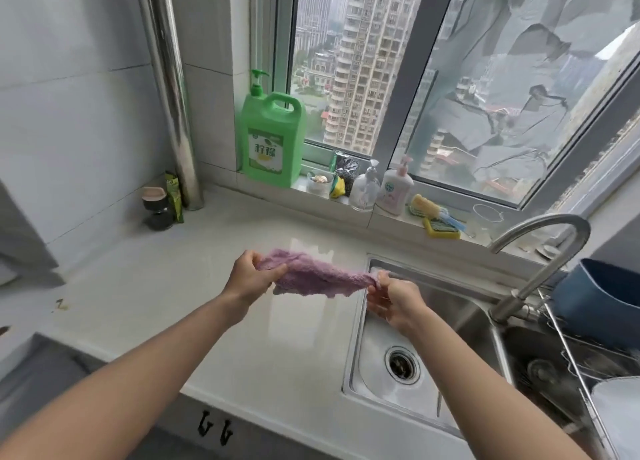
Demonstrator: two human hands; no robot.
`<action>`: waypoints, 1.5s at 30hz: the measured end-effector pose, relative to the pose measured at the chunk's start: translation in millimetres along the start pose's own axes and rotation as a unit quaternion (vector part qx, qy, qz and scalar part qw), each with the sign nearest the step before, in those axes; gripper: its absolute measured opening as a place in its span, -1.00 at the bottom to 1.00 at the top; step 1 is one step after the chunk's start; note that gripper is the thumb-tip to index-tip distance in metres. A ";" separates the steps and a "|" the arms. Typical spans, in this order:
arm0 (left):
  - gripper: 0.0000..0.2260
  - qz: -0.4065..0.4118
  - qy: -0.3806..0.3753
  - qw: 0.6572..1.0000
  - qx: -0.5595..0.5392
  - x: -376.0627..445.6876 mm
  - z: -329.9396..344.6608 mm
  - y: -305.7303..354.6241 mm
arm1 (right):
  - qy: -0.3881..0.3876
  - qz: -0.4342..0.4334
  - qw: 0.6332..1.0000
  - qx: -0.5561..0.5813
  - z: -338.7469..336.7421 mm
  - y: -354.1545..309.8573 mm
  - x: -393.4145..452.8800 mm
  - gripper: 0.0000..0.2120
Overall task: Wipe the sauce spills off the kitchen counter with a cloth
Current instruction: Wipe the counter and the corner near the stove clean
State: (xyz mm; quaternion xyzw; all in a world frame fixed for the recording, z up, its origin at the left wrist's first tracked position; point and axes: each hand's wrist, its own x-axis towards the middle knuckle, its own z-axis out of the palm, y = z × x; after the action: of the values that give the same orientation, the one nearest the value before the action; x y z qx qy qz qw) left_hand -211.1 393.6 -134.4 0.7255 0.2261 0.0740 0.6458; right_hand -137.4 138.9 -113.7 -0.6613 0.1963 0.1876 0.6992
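A fluffy purple cloth (317, 276) is stretched in the air between both hands, above the white counter (173, 279) beside the sink. My left hand (251, 274) grips its left end. Its right end is pinched by my right hand (393, 298), which hovers over the sink's left rim. A small brownish sauce spot (61, 305) lies on the counter at the far left, well away from the cloth. Another dark smear (5, 330) shows at the frame's left edge.
A steel sink (398, 400) with a curved faucet (540, 262) sits at right, with a dish rack (588, 362) and blue pot (602, 300) beyond. A green detergent jug (272, 137), bottles and sponges line the windowsill. Small jars (157, 208) stand by a metal pipe (173, 89).
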 end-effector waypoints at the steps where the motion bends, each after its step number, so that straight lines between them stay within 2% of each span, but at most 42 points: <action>1: -0.67 -0.010 -0.023 1.000 0.005 -2.9 -12.3 -10.4 | 0.012 -0.002 1.000 -0.020 6.9 11.3 -0.1 -0.77; 3: -0.68 -0.065 -0.079 0.992 0.070 -9.6 -28.9 -35.9 | 0.047 0.021 0.994 -0.094 6.6 39.0 4.1 -0.79; 5: -0.60 -0.134 -0.109 0.972 0.157 -16.8 -43.0 -66.1 | 0.066 0.070 0.974 -0.206 0.4 69.2 5.9 -0.84; 7: -0.57 -0.168 -0.121 0.956 0.209 -23.6 -59.3 -92.0 | 0.078 0.080 0.918 -0.380 0.8 99.2 5.0 -0.71; 9: -0.63 -0.153 -0.132 0.950 0.237 -26.3 -68.0 -106.9 | 0.087 0.003 0.848 -0.523 8.1 122.0 4.0 -0.57; 10: -0.66 -0.136 -0.139 0.947 0.257 -27.3 -70.0 -110.1 | 0.072 -0.044 0.828 -0.555 13.7 131.4 3.2 -0.52; 12: -0.69 -0.100 -0.155 0.932 0.312 -30.6 -71.1 -112.9 | 0.017 -0.124 0.814 -0.567 31.2 144.9 -0.4 -0.48; 13: -0.68 -0.078 -0.162 0.922 0.342 -33.0 -69.4 -114.9 | -0.013 -0.157 0.796 -0.585 36.9 150.8 -0.4 -0.49; 14: -0.66 -0.056 -0.165 0.911 0.374 -35.3 -71.5 -118.1 | -0.049 -0.196 0.765 -0.612 46.2 156.3 0.9 -0.51; 16: -0.63 -0.002 -0.169 0.883 0.438 -40.5 -76.2 -123.4 | -0.107 -0.254 0.680 -0.680 57.6 165.9 5.2 -0.54; 18: -0.60 0.029 -0.174 0.859 0.481 -45.9 -85.8 -131.0 | -0.162 -0.276 0.594 -0.738 64.1 176.0 4.0 -0.48; 19: -0.58 0.032 -0.177 0.850 0.494 -48.0 -92.0 -136.9 | -0.186 -0.275 0.569 -0.752 64.8 182.1 2.4 -0.41; 21: -0.56 0.040 -0.182 0.835 0.518 -50.8 -102.5 -145.3 | -0.204 -0.263 0.546 -0.769 61.4 191.4 2.5 -0.33; 25: -0.48 0.018 -0.191 0.819 0.541 -46.7 -117.7 -156.8 | -0.207 -0.302 0.517 -0.774 55.4 194.8 12.0 -0.48; 30: -0.43 -0.007 -0.203 0.796 0.571 -29.6 -113.4 -158.8 | -0.265 -0.378 0.475 -0.749 48.9 191.0 36.5 -0.50; 32: -0.41 -0.034 -0.187 0.795 0.576 -19.2 -108.0 -157.0 | -0.284 -0.384 0.485 -0.733 51.3 189.6 50.2 -0.51; 34: -0.40 -0.081 -0.167 0.790 0.584 -6.7 -98.9 -151.6 | -0.273 -0.371 0.516 -0.722 55.5 185.6 74.3 -0.50; 38: -0.39 -0.162 -0.161 0.765 0.602 11.6 -79.5 -137.1 | -0.148 -0.299 0.633 -0.698 61.6 146.7 150.3 -0.52; 40: -0.38 -0.192 -0.171 0.758 0.600 20.8 -73.9 -137.1 | -0.090 -0.259 0.661 -0.699 62.8 117.9 202.6 -0.53; 43: -0.38 -0.220 -0.188 0.740 0.607 25.0 -71.8 -140.6 | -0.030 -0.203 0.687 -0.697 67.0 80.0 267.9 -0.48; 45: -0.39 -0.233 -0.203 0.731 0.609 26.5 -71.3 -141.3 | -0.006 -0.165 0.718 -0.676 81.9 61.1 296.6 -0.46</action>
State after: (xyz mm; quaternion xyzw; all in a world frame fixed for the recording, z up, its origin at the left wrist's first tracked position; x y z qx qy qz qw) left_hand -248.9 478.2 -265.4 0.8857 0.2485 -0.3810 0.0934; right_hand 85.8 224.8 -316.8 -0.9790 -0.0995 0.1556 0.0866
